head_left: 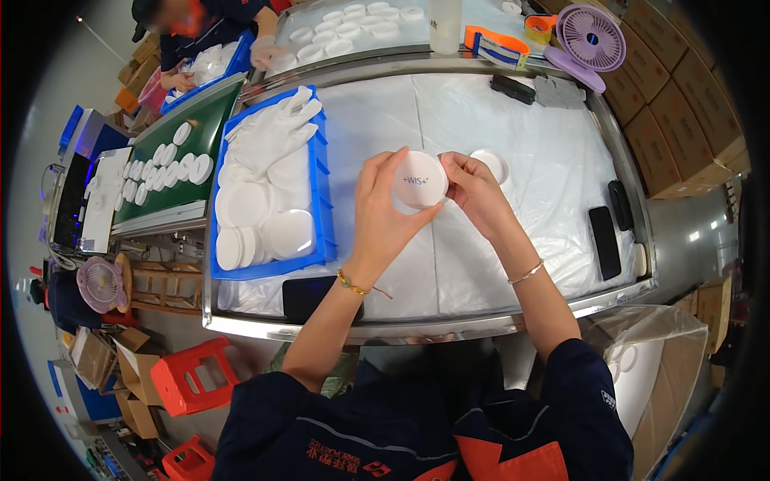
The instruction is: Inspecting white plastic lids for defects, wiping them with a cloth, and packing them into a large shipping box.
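Between my two hands, above the plastic-covered table, is a white round plastic lid (pixel 419 191) with blue print facing me. My left hand (pixel 380 204) is closed around its left side, thumb at the lower edge and fingers at the top. The thumb and fingers of my right hand (pixel 473 188) pinch its right edge. Just beyond my right hand, another white round lid (pixel 491 163) lies on the table, partly hidden by that hand. To the left stands a blue crate (pixel 322 188) filled with white round lids (pixel 243 204), with white gloves (pixel 273 138) laid on top.
A phone (pixel 604 242) lies at the table's right side, and a dark flat device (pixel 309 298) near the front edge. At the far right stands a purple fan (pixel 590 38) by stacked cartons (pixel 674 104). A green conveyor (pixel 172 144) carries lids; a co-worker (pixel 204 32) is beyond.
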A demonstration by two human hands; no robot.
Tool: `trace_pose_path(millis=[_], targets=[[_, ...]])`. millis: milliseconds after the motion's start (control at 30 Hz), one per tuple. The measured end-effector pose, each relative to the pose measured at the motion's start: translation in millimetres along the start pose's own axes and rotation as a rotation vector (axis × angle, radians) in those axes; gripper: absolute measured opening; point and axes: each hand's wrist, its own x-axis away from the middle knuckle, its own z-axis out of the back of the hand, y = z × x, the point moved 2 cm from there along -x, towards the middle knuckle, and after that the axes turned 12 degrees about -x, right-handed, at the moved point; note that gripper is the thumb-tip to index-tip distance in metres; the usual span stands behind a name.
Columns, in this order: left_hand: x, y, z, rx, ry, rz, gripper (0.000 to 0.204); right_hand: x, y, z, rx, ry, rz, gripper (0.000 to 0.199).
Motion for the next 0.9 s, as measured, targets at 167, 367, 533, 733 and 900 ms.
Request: trace_pose_path(millis=[167,367,533,733,900], targets=[[0.2,-2.4,-1.5,0.026,-0.020,0.009,0.081,1.3,-5.1,-3.2,0.027,-0.047,-0.043,0.026],[-3.0,-3.5,-0.2,0.090,0.033,0.089,0.078,1.7,-1.0,-8.2,0.052,-0.146,-0.044,0.026],[-0.5,-4.9,0.4,0.117,-0.005,0.106,0.079,-0.2,1.5,-7.6,-0.201,-0.227,-0.084,0.021],[-3.6,-9.5,-0.1,0.172,0.027,0.016,0.081,2.8,3.0,-7.6,-0.213,-0.165,-0.083,0.021],[-1.8,-1.0,32.7,0.175,-0.004,0.067,0.090,6.1,-26.9,9.9,0.448,-0.150,0.162,0.010]])
